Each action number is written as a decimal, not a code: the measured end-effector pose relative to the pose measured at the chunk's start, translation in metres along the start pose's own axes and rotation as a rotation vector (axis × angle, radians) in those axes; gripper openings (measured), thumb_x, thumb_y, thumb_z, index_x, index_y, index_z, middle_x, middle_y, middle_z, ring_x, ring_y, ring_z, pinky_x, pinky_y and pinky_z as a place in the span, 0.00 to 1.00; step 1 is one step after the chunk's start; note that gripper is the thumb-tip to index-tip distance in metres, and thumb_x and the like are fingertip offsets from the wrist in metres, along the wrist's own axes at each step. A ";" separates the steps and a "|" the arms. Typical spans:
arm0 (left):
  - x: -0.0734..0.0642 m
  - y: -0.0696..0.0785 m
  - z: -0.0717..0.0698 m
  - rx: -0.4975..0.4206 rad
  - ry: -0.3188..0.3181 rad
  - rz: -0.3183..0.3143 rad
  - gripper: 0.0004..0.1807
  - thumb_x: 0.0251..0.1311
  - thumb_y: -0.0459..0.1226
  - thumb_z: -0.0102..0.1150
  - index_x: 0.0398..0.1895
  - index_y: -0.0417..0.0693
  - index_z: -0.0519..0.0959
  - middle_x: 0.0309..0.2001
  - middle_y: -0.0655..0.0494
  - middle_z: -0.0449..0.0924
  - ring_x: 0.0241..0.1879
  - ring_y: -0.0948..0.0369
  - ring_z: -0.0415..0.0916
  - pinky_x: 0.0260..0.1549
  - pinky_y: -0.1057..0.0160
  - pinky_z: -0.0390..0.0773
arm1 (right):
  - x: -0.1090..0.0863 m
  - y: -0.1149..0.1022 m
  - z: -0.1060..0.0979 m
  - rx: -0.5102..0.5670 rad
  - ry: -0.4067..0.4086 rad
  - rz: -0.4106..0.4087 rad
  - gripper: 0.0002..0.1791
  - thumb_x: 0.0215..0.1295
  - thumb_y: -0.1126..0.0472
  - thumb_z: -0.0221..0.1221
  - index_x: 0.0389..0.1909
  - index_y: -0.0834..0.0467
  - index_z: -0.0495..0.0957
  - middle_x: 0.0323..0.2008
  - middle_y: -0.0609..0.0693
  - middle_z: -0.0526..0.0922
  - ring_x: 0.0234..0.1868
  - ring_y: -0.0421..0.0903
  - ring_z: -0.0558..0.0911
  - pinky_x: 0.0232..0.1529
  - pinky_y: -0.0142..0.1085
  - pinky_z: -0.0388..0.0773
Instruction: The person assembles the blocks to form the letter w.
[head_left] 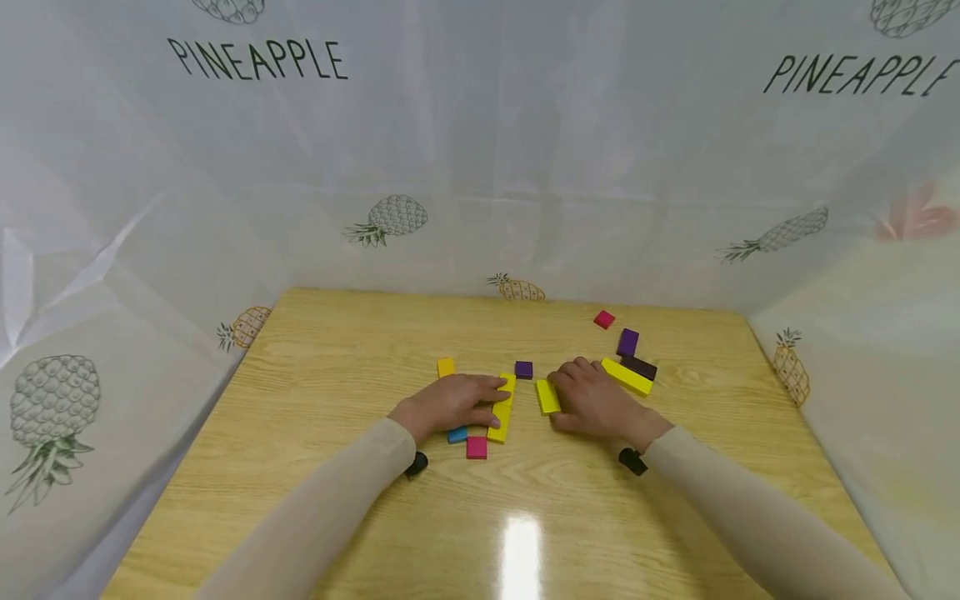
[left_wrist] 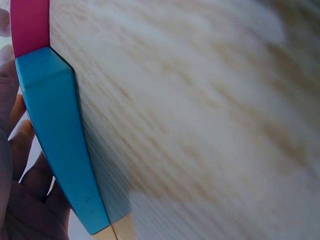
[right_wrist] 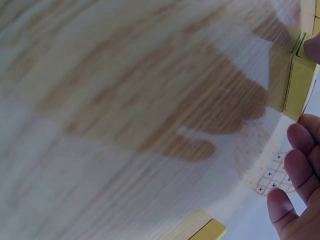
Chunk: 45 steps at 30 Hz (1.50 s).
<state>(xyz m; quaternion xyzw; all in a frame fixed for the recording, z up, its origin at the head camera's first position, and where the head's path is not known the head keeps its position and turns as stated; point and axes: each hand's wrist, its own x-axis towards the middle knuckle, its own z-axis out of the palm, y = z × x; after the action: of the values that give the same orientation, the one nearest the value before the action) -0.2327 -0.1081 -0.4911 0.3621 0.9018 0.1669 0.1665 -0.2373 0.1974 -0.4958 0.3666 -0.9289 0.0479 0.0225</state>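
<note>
In the head view my left hand (head_left: 457, 402) lies over a cluster of blocks, its fingers stretched across two yellow blocks (head_left: 499, 423) set end to end. Beneath that hand runs a blue block (left_wrist: 60, 135), mostly hidden from the head view. A pink block (head_left: 476, 448) is at its near end and an orange block (head_left: 446, 366) at its far end. My right hand (head_left: 596, 400) pinches a separate yellow block (head_left: 548, 397) by its ends between thumb and finger, a short gap right of the cluster. The remaining right fingers are loosely bent.
Behind the gap lies a small purple block (head_left: 524, 369). Beyond the right hand are a long yellow block (head_left: 628, 377), a dark block (head_left: 640, 367), a purple block (head_left: 628, 342) and a red block (head_left: 604, 319). A pineapple-print sheet (head_left: 465, 150) surrounds the wooden table (head_left: 345, 333).
</note>
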 end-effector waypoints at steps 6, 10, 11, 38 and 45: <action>0.000 -0.001 -0.001 -0.006 -0.001 -0.006 0.33 0.75 0.56 0.57 0.79 0.59 0.70 0.82 0.60 0.61 0.81 0.58 0.58 0.80 0.54 0.61 | 0.002 0.000 -0.002 0.004 0.000 -0.003 0.33 0.66 0.41 0.66 0.63 0.61 0.79 0.57 0.56 0.82 0.61 0.57 0.76 0.63 0.59 0.75; -0.001 -0.001 0.000 -0.005 0.000 -0.001 0.33 0.75 0.56 0.57 0.79 0.59 0.70 0.82 0.60 0.61 0.81 0.58 0.58 0.79 0.54 0.62 | 0.003 -0.001 -0.002 0.011 0.006 -0.003 0.33 0.66 0.42 0.67 0.63 0.61 0.79 0.57 0.56 0.82 0.60 0.57 0.76 0.62 0.59 0.76; -0.001 -0.001 0.000 -0.005 0.001 0.001 0.33 0.75 0.57 0.57 0.79 0.59 0.70 0.82 0.60 0.61 0.81 0.58 0.58 0.79 0.54 0.62 | 0.003 -0.001 -0.002 0.012 0.008 -0.003 0.33 0.66 0.42 0.67 0.63 0.61 0.79 0.57 0.56 0.82 0.60 0.57 0.76 0.61 0.59 0.76; -0.001 0.002 -0.005 0.004 -0.006 0.001 0.33 0.75 0.56 0.57 0.79 0.57 0.71 0.81 0.58 0.63 0.80 0.57 0.60 0.79 0.54 0.63 | 0.007 0.001 0.000 0.021 0.009 -0.008 0.33 0.67 0.42 0.67 0.63 0.62 0.79 0.57 0.57 0.82 0.60 0.57 0.77 0.60 0.57 0.76; 0.002 0.004 -0.007 0.023 -0.009 -0.011 0.33 0.75 0.57 0.59 0.78 0.57 0.72 0.81 0.60 0.64 0.80 0.56 0.61 0.79 0.54 0.63 | 0.008 0.002 0.001 0.004 0.004 -0.008 0.33 0.67 0.42 0.66 0.63 0.61 0.79 0.57 0.56 0.82 0.60 0.57 0.77 0.60 0.57 0.76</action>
<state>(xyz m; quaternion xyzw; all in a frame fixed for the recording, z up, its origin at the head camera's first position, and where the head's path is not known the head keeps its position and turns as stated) -0.2342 -0.1054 -0.4837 0.3598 0.9049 0.1539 0.1674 -0.2441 0.1931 -0.4958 0.3704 -0.9272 0.0504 0.0237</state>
